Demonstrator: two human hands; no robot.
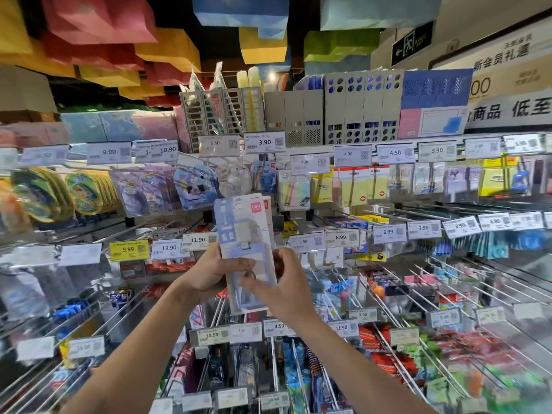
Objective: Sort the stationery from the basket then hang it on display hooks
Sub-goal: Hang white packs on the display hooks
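While the left hand [209, 274] gripped the blue card-holder pack [243, 222] upright before the shelves and the right hand [288, 289] pinched its lower part, hanging seemed the step in hand, calling next for threading its top hole onto a matching display hook [484, 282].

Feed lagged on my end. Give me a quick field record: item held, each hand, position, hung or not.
item: pale blue card-holder pack, red logo at its top, upright
left hand: grips the pack's left side, thumb across the front
right hand: pinches its lower right side
position: in front of the hook wall, between the 11.90 tag and the 2.90 tag
hung: not yet, in both hands
basket: not in view
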